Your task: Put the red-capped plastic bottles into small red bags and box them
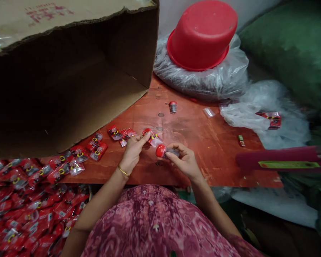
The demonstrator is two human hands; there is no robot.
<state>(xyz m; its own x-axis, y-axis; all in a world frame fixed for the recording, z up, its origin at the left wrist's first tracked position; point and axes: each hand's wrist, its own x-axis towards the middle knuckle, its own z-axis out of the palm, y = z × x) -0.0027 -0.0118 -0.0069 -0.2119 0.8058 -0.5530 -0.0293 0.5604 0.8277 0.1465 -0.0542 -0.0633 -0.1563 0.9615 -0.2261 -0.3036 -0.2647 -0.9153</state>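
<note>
My left hand (pixel 133 148) pinches a small clear sachet with a red printed label (pixel 152 138) by its edge, just above the red wooden board (pixel 219 150). Beside it, my right hand (pixel 183 159) is closed round a small dark vial with a red cap (pixel 162 151), the cap pointing left toward the sachet. A second red-capped vial (pixel 173 107) stands farther back on the board. Several filled red sachets (pixel 96 148) lie in a row to the left of my hands.
A big open cardboard box (pixel 69 71) lies on its side at the left. A heap of red sachets (pixel 24 210) fills the lower left. An upturned red basin (pixel 203 34) rests on a plastic bag of dark material (pixel 203 82). Clear bags (pixel 267 114) and a magenta tube (pixel 283 160) are right.
</note>
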